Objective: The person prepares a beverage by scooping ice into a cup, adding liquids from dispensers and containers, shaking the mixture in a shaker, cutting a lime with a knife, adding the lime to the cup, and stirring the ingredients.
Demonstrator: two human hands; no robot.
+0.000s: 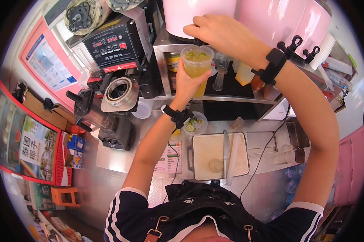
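Note:
My left hand (190, 79) is wrapped around a clear plastic cup (197, 68) of yellow drink, with green citrus pieces near its open top. The cup is upright beneath the black tap (198, 41) of a pink drink dispenser (197, 15). Up at that tap, my right hand (213, 27) has its fingers curled over the handle, which they mostly hide. A thin stream seems to run from the spout into the cup.
A cup sealing machine (112, 45) and a blender (113, 130) stand on the left. Below my arms are a bowl of limes (195, 123) and a cutting board (207, 151) bearing a knife (226, 146). Stacked white cups (322, 50) stand at right. Cables hang from both wrists.

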